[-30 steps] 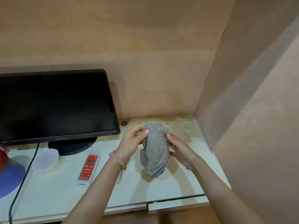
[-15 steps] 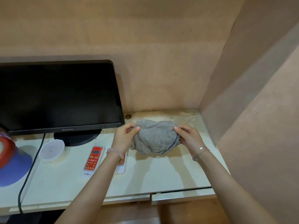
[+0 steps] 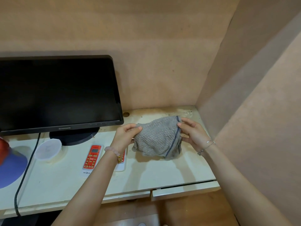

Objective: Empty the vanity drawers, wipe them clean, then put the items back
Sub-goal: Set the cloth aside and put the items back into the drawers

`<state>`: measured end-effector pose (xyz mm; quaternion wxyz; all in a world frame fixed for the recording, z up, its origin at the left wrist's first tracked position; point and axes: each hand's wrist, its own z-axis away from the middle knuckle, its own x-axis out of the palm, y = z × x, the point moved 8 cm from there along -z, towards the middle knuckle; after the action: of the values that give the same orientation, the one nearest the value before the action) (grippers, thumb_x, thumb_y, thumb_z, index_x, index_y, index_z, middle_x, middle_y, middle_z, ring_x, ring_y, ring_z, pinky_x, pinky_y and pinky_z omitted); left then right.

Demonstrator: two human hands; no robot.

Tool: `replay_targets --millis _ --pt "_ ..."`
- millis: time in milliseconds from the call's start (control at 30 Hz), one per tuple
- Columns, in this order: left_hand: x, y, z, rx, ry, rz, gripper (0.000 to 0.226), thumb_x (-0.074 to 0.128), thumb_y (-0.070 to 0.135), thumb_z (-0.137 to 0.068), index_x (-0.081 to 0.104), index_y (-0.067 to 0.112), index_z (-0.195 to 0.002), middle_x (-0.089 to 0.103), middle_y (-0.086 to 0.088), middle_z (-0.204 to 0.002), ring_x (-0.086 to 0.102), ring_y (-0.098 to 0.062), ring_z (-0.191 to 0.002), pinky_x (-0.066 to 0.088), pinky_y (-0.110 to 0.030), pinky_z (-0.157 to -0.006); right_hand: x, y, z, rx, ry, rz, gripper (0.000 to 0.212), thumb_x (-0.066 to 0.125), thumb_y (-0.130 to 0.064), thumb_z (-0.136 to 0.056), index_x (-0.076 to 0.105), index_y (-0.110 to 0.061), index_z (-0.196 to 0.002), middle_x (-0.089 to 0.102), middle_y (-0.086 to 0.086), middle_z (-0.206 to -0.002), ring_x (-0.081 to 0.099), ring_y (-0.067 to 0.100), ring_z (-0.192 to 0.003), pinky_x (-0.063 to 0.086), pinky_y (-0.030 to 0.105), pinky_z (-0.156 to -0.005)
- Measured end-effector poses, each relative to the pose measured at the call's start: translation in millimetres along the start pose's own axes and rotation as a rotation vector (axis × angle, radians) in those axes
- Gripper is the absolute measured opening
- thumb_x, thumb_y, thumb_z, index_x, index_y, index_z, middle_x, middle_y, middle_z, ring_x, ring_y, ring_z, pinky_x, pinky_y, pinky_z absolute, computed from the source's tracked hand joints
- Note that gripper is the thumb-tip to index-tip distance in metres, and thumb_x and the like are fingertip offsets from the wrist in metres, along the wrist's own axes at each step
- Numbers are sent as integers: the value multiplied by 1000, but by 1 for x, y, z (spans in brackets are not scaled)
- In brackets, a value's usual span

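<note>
My left hand (image 3: 125, 136) and right hand (image 3: 192, 132) each pinched one end of the cloth (image 3: 158, 141). It hung stretched crosswise between them. The drawer front (image 3: 184, 190) lay below, nearer me.

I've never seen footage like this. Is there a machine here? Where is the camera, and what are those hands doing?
No machine: these are a person's bare arms, filmed by one wide-angle camera worn on their head, looking forward and down. The left hand and the right hand each pinch an edge of a grey cloth with a dark stripe, spread between them over the pale desk. On the desk sit a dark monitor, a red remote and a clear round tub, beside a black cable. A drawer front shows under the front edge.
</note>
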<state>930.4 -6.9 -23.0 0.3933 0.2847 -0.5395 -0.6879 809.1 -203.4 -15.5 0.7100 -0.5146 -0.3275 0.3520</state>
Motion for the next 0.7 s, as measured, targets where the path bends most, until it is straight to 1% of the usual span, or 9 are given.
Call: replay_targets --millis 67,200,267,367,433,533,600,667,700 --pt "0 0 0 5 14 3 7 60 10 -88 64 4 -88 61 -1 -76 57 -8 -72 49 -14 -58 -2 -1 0 3 7 -6 17 57 -8 -89 66 -19 -98 67 -5 -77 61 13 -73 52 32 -72" --pt "-1 5 -3 47 29 -44 7 61 12 -88 65 9 -83 61 -1 -78 57 -10 -74 48 -22 -65 -6 -5 -2 -15 26 12 19 58 -4 -88 65 -18 -99 67 -6 -76 63 9 -68 54 28 -68" --pt "-1 12 -5 72 40 -73 9 61 13 -88 65 13 -81 62 1 -78 58 -9 -74 48 -23 -65 -7 -11 -4 -30 43 21 19 57 -3 -88 64 -15 -101 66 -6 -76 63 7 -63 54 22 -62" --pt "3 25 -9 110 44 -91 7 61 16 -89 66 15 -83 64 3 -77 59 -8 -74 48 -24 -65 -6 -24 -9 -67 65 9 23 55 0 -89 60 -9 -110 64 -2 -80 63 0 -59 52 17 -55" --pt "6 30 -11 113 49 -85 6 61 17 -89 66 13 -87 64 3 -78 59 -8 -73 48 -26 -66 -6 -33 -12 -97 74 -5 23 55 1 -89 60 -9 -108 66 -5 -77 64 -1 -60 52 17 -54" --pt "7 16 -8 49 55 -40 7 61 17 -89 64 11 -90 63 1 -78 59 -9 -71 50 -26 -61 -9 -24 -12 -85 86 5 20 57 -2 -88 62 -13 -104 68 -7 -78 65 1 -66 53 19 -57" --pt "5 -12 0 -27 70 -10 6 61 16 -89 64 10 -90 63 -1 -76 60 -11 -69 50 -25 -55 -12 2 -8 -35 101 42 18 57 -3 -88 64 -15 -100 69 -5 -81 67 6 -69 56 25 -61" --pt "-1 -49 10 -112 85 -37 10 61 14 -89 64 6 -93 65 -5 -77 61 -15 -70 51 -28 -58 -17 39 -1 43 113 80 18 57 -2 -88 65 -13 -100 69 0 -84 66 13 -74 55 31 -69" --pt "-5 -70 15 -154 89 -72 11 61 14 -88 63 4 -95 65 -8 -79 61 -18 -71 51 -31 -61 -19 57 3 89 122 109 18 57 -2 -88 64 -10 -103 68 2 -86 64 15 -76 54 32 -72"
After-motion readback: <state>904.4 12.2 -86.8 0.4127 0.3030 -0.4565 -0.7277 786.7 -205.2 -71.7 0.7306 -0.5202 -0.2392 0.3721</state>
